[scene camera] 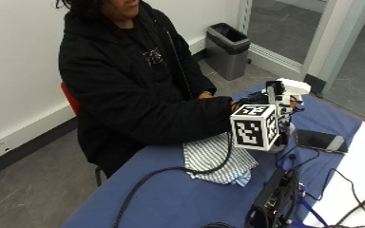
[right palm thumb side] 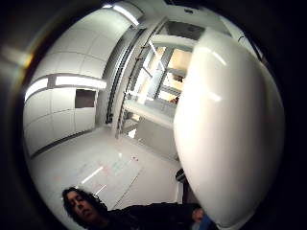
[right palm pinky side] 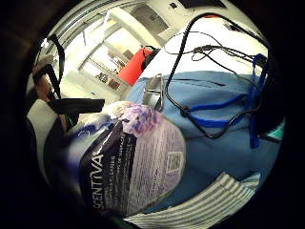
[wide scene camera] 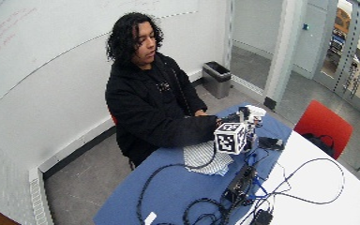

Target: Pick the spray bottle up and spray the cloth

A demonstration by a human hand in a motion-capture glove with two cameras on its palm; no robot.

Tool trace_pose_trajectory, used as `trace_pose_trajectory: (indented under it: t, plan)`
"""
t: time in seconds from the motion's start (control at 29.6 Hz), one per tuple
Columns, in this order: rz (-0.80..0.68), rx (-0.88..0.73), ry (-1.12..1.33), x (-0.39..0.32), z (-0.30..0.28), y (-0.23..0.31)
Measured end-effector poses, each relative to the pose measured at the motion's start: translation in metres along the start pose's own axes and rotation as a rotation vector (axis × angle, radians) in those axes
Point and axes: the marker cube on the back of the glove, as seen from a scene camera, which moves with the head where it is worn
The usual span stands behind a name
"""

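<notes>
hand (scene camera: 249, 105) grips spray bottle (scene camera: 285, 97) (upright) | striped cloth (scene camera: 217, 159) beside, near table edge (scene camera: 122, 178)

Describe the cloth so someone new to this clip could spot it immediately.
Start at the blue-covered table in front of the seated person. The cloth lies crumpled on it near the table's edge, just below the person's forearm and beside the raised spray bottle. It is the only white fabric with thin dark stripes there.
</notes>
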Motion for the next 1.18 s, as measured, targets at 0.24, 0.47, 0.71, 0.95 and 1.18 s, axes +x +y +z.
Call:
trace_pose_trajectory:
  t: [0.24, 0.47, 0.71, 0.95, 1.18]
  plan:
    - [-0.004, 0.0, -0.008, 0.001, -0.002, -0.001]
    - [0.004, -0.022, -0.016, 0.002, -0.003, 0.0]
    - [0.098, -0.138, 0.055, 0.004, -0.016, 0.016]
    - [0.091, -0.204, 0.307, 0.004, -0.043, 0.043]
    - [0.06, -0.316, 0.57, -0.002, -0.069, 0.048]
